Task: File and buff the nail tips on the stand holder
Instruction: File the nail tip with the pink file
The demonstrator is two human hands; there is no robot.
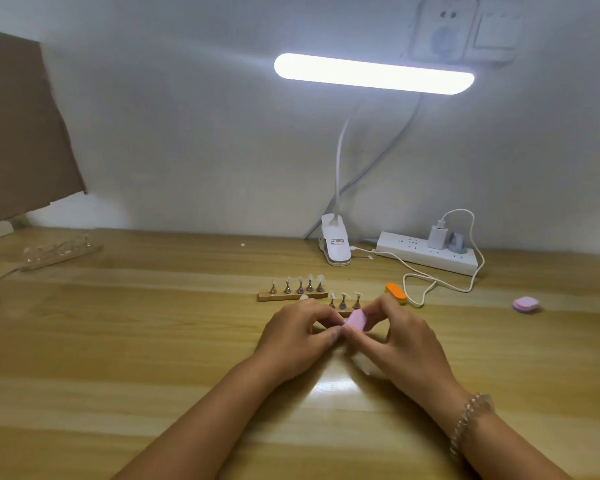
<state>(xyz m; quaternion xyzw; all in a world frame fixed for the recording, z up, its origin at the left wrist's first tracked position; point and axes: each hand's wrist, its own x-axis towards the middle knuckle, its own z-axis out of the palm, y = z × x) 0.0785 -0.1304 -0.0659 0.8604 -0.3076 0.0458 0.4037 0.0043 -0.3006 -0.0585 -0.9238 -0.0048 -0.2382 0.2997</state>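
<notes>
My right hand (399,341) pinches a small pink buffer block (355,321) between thumb and fingers at the table's middle. My left hand (298,336) meets it from the left, fingers curled and pinching something small that my fingers hide; it may be a nail tip or its peg. Just behind my hands a wooden stand holder (343,310) shows three pegs with clear nail tips; its front part is hidden. Further back stands a second wooden holder (284,296) with several pegs and nail tips.
An orange file block (395,293) lies right of the holders. A second pink buffer (526,304) sits far right. A clip lamp (335,244), power strip (430,254) and white cable (440,285) occupy the back. Another holder (61,252) lies at the back left.
</notes>
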